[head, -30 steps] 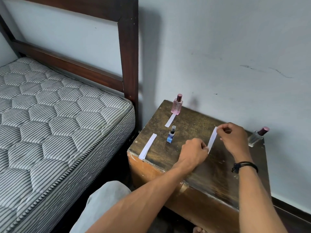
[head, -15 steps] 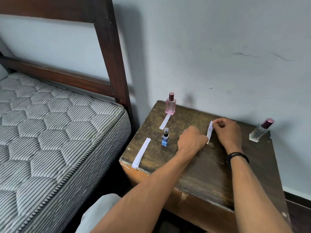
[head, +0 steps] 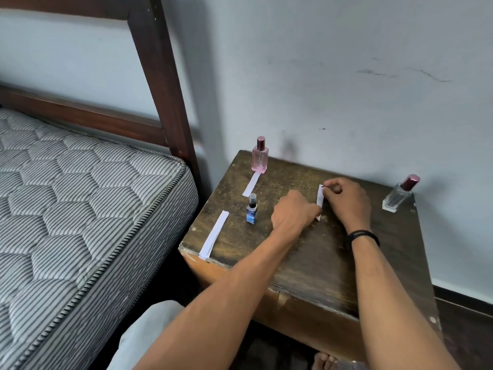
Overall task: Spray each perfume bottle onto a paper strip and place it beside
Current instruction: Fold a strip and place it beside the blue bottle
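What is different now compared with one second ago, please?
The left hand and right hand lowered the white paper strip they pinch toward the dark wooden table; contact is unclear. Nothing was released. The pink glass perfume bottle, small blue spray bottle, clear bottle with maroon cap and two other white strips stayed put.

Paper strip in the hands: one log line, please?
left hand: pinches paper strip | right hand: pinches same strip | clear bottle: untouched

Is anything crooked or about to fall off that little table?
The long paper strip beside the blue bottle has its near end at the table's front edge, seemingly poking over. The clear bottle stands right by the far corner. Nothing is spilled. The left hand and right hand pinch another strip.
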